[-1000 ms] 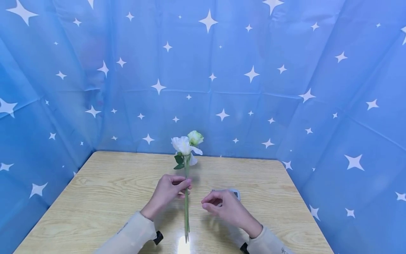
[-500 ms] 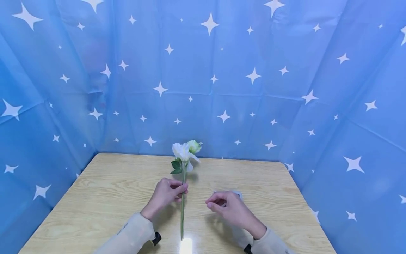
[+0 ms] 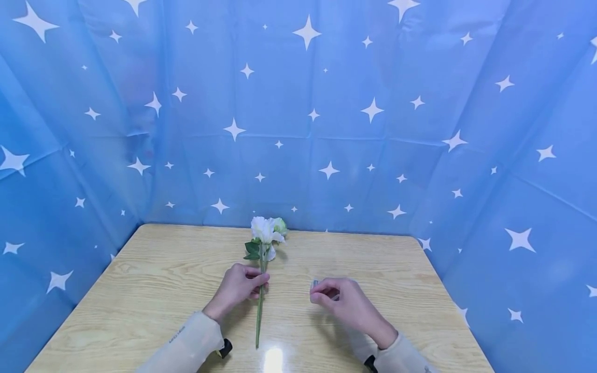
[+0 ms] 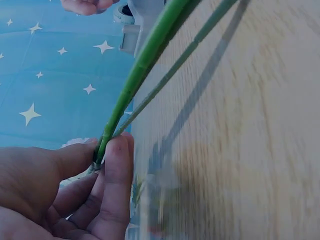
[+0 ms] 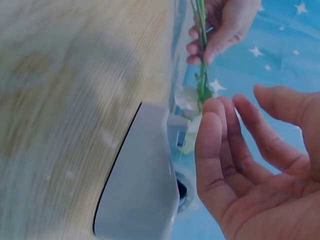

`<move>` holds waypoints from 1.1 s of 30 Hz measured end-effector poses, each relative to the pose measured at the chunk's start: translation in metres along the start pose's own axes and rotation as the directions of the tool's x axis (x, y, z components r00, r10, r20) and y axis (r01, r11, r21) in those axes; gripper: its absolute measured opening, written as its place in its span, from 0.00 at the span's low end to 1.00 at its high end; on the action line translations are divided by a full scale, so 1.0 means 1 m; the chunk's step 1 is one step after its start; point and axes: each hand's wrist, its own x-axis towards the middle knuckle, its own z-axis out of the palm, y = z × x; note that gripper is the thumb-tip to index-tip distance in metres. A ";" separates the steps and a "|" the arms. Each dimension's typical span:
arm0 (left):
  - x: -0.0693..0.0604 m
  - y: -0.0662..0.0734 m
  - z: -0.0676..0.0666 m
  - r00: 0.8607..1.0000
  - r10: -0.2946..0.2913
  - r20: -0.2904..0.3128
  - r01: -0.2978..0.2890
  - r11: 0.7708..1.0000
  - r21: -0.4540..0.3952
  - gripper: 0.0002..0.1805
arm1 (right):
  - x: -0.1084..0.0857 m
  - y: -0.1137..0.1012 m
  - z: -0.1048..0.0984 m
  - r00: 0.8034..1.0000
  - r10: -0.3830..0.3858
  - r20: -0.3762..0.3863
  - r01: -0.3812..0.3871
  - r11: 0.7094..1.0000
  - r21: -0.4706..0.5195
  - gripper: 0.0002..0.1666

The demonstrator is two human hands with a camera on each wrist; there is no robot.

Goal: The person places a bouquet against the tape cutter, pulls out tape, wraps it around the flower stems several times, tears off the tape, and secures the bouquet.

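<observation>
Two long-stemmed flowers, a white one (image 3: 265, 230) and a greenish-white one (image 3: 281, 226), lie together with dark green leaves (image 3: 252, 249) beside the blooms. My left hand (image 3: 237, 287) pinches their stems between thumb and fingers. In the left wrist view, a thick green stem (image 4: 132, 82) and a thinner stem (image 4: 170, 72) fan out from that grip. On the right, my right hand (image 3: 349, 303) hovers with fingers loosely bent and nothing in them. Below it stands a light grey object (image 5: 137, 175) that looks like a tape dispenser, mostly hidden in the head view.
The wood-grain table (image 3: 177, 274) has rounded far corners. A blue curtain (image 3: 280, 103) with white stars surrounds its back and sides. A bright light reflection shows near the front of the tabletop.
My left hand has moved the flowers left and lowered their blooms toward the table. My right hand has shifted slightly right, covering more of the grey object.
</observation>
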 end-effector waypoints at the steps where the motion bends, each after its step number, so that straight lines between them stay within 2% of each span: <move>1: 0.000 0.000 -0.001 1.000 -0.003 0.001 0.003 1.000 0.003 0.14 | 0.000 0.000 -0.001 1.000 0.000 -0.008 0.000 1.000 -0.010 0.10; 8: 0.000 -0.003 -0.004 1.000 -0.030 0.003 0.030 0.999 0.029 0.11 | -0.002 0.002 -0.008 0.997 0.022 -0.068 -0.028 0.997 -0.076 0.07; 19: -0.002 -0.005 -0.003 1.000 -0.012 -0.019 0.014 0.994 0.111 0.10 | -0.008 0.005 -0.021 0.991 0.026 -0.130 -0.042 0.992 -0.121 0.06; 33: -0.001 -0.006 -0.002 0.997 0.023 -0.073 -0.009 0.982 0.186 0.08 | -0.014 0.008 -0.030 0.984 0.047 -0.171 -0.073 0.986 -0.152 0.06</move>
